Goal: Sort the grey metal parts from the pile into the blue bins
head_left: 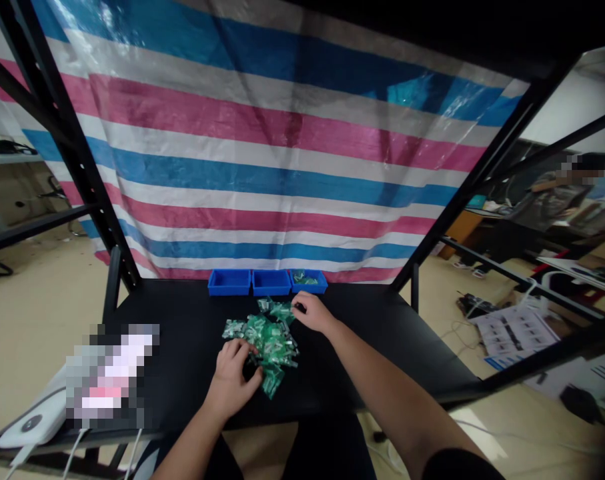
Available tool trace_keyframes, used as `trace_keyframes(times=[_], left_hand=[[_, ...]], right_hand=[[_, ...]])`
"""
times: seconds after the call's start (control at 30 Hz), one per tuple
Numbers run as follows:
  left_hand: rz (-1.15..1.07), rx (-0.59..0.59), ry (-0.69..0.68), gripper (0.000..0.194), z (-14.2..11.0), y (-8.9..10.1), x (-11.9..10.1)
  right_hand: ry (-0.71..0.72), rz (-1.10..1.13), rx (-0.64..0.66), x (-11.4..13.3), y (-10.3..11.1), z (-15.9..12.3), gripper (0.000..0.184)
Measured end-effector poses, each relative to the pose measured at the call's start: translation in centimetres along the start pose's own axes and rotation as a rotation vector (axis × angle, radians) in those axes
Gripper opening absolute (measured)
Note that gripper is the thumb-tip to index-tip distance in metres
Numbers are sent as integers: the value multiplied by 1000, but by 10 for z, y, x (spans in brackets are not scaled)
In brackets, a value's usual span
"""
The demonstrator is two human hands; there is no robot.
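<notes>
A pink, blue and white striped tarpaulin [262, 160] hangs behind the black steel rack [88, 180] — beige floor [27, 320] beyond.

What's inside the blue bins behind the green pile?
The rightmost blue bin holds some small green packets. In the left bin and middle bin, only blue inner walls show; their front walls hide the bottoms.

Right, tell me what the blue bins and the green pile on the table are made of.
The blue bins look like moulded plastic: even, saturated colour, a slight sheen and crisp square rims. The green pile seems to be small clear plastic packets, judging by the glinting highlights over green contents; what those contents are made of cannot be told from here.
</notes>
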State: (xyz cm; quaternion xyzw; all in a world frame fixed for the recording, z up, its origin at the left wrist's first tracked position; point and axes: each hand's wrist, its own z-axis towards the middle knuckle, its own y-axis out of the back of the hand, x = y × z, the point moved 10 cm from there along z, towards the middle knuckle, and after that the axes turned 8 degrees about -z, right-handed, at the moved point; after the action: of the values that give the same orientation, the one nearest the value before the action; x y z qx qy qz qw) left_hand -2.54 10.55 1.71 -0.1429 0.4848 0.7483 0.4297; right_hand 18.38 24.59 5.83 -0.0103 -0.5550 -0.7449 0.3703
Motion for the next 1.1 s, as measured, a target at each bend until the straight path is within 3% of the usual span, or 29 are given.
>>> trace_keyframes(times=[0.17,0.27,0.4,0.57,0.63,0.73,0.83,1.0,1.1], left_hand=[[1,-8,-13,22,0,1,-1],[-1,-17,-14,23,0,1,-2],[-3,-12,-11,23,1,1,-1],[0,-9,-12,23,1,1,-1],[0,-5,-12,23,0,0,-1],[0,-3,-11,23,0,0,-1],[4,-11,-8,23,0,0,-1],[-8,-35,-7,25,0,3,-1],[-6,-24,-7,26,0,2,-1]], right_hand=[[-225,-15,-238,-47,45,22,25],[-314,-51,-337,-65,55,18,32],[-260,-48,-203,-56,26,6,25],[90,-113,180,6,-36,-5,42],[129,-233,246,19,-49,-5,36],[83,-323,237,23,-52,2,19],[90,-318,241,23,-52,5,16],[82,-280,278,16,-54,1,30],[71,-255,279,14,-58,-1,24]])
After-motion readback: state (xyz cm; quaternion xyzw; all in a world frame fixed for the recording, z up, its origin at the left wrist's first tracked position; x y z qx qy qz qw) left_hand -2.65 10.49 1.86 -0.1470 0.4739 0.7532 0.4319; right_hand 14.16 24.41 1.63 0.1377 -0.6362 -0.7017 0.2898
